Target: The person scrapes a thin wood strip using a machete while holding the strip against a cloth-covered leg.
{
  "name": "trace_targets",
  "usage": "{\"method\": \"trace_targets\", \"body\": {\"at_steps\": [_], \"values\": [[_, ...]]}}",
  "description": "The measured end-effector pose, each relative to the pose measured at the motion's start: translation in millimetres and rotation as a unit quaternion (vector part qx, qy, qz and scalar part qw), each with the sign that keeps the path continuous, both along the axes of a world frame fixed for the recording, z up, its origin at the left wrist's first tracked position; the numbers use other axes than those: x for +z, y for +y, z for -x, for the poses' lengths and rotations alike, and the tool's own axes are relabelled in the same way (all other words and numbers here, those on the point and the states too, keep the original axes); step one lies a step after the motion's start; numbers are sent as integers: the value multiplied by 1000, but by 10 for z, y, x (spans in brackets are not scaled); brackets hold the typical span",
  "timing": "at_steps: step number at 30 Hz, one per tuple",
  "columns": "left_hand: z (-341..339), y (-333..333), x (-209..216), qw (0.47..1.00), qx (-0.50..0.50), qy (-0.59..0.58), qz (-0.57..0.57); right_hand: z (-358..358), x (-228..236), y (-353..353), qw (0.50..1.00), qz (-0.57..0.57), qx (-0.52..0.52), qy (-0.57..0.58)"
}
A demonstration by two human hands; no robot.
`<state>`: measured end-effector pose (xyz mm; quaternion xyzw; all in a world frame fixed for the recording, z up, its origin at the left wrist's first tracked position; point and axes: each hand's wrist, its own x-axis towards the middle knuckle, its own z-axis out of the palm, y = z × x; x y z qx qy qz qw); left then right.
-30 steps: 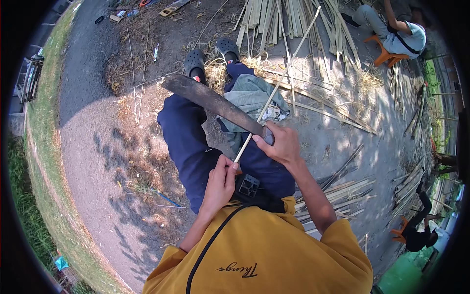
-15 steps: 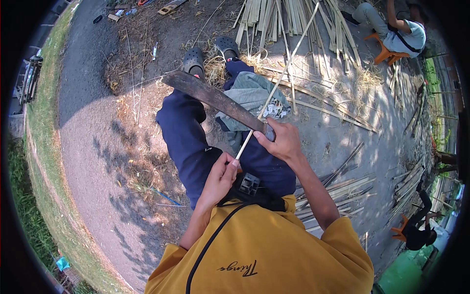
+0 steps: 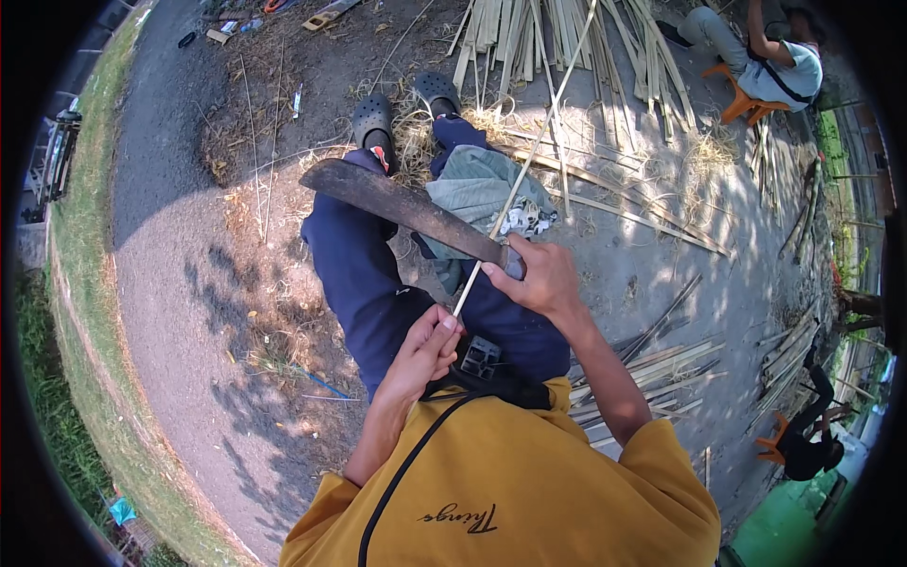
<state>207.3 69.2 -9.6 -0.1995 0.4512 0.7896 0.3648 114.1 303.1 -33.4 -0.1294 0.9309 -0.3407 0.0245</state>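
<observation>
My right hand [image 3: 540,274] is closed around the handle of a machete [image 3: 402,210], whose broad, dark blade points away to the left above my lap. Between the fingers of my left hand [image 3: 427,348] is the near end of a long, thin, pale strip that looks like bamboo [image 3: 529,156]. The strip slants up and to the right, passing under the blade close to the machete's handle. A grey-green cloth [image 3: 482,180] with a white-patterned patch is draped over my right leg beneath the strip.
A large pile of split strips [image 3: 529,42] lies ahead, another stack [image 3: 652,373] at my right. Thin shavings [image 3: 416,142] surround my clogs. One person [image 3: 784,71] sits on an orange stool at the far right; another [image 3: 808,449] sits lower right. A saw [image 3: 331,13] lies far left.
The machete has come slightly nearer to me and to the left along the strip, with my right hand. The strip's near end has shifted a little in my left hand.
</observation>
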Motion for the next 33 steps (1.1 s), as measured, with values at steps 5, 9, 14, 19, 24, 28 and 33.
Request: {"method": "trace_targets", "body": {"at_steps": [5,9,14,19,24,28,33], "values": [[87,29,-12,1000,-4,1,-8,-3,-7,-16,1000,0,12,15],[174,73,-24,1000,-1,12,-8,-13,72,-48,998,-27,38,51],[25,17,101,1000,-5,19,22,-21,48,-23,1000,-14,25,-8],[6,-16,88,999,1,21,39,-43,34,-108,999,-33,19,11],[167,63,83,997,-10,46,68,-39,43,-123,999,10,30,31],[71,23,85,996,-1,55,65,28,9,-43,999,-27,31,14],[-16,44,171,996,-8,36,85,-16,8,-64,999,21,-22,-14]]}}
